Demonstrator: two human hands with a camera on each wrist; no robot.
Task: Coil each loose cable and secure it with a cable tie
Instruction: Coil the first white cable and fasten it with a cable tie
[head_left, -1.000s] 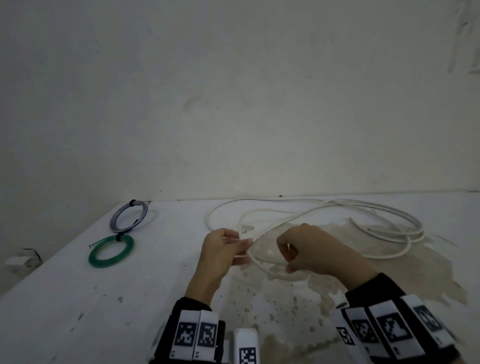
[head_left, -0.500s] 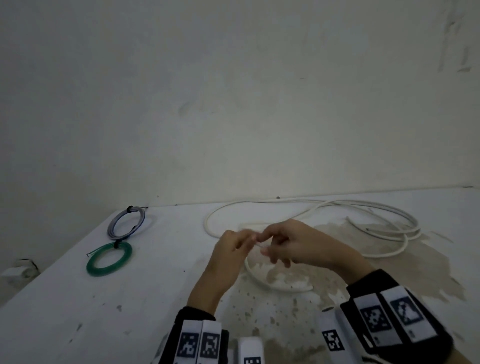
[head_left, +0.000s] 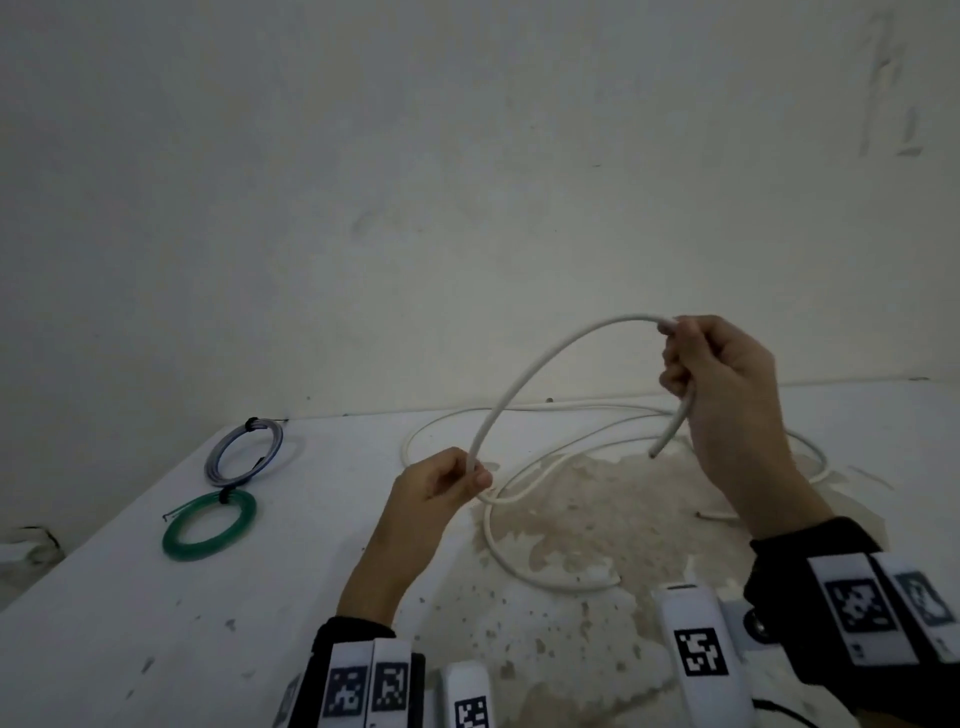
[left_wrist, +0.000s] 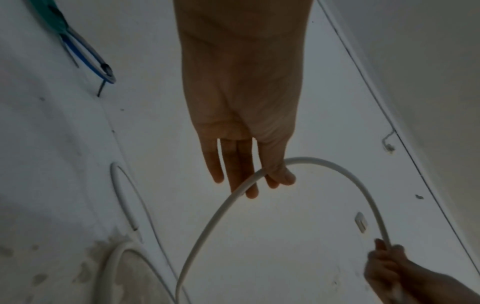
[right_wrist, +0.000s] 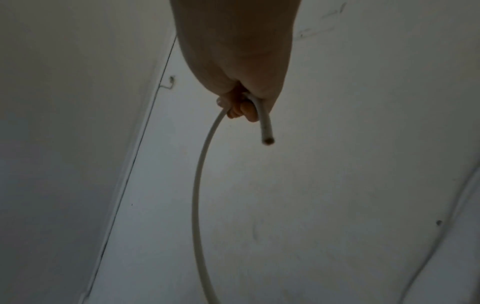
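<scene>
Head view: the right hand (head_left: 727, 384) is raised above the surface (head_left: 130, 597), its grip clenched round the white cable (head_left: 524, 384) near the cut end, which sticks out below the fist. The left hand (head_left: 441, 483), lower and left of the right hand, pinches the same cable further along; an arch spans between them. The remaining cable lies loose on the surface beyond and below the hands. Two tied coils, grey (head_left: 244, 452) and green (head_left: 208, 525), lie well left of the left hand.

Left wrist view: thumb and forefinger pinch the cable (left_wrist: 259, 174); the other fingers (left_wrist: 215, 164) hang straight.

Right wrist view: fingers curl round the cable (right_wrist: 202, 164).

The first loop of the coil is probably being formed. Next, bring the left-hand section to the right hand.
</scene>
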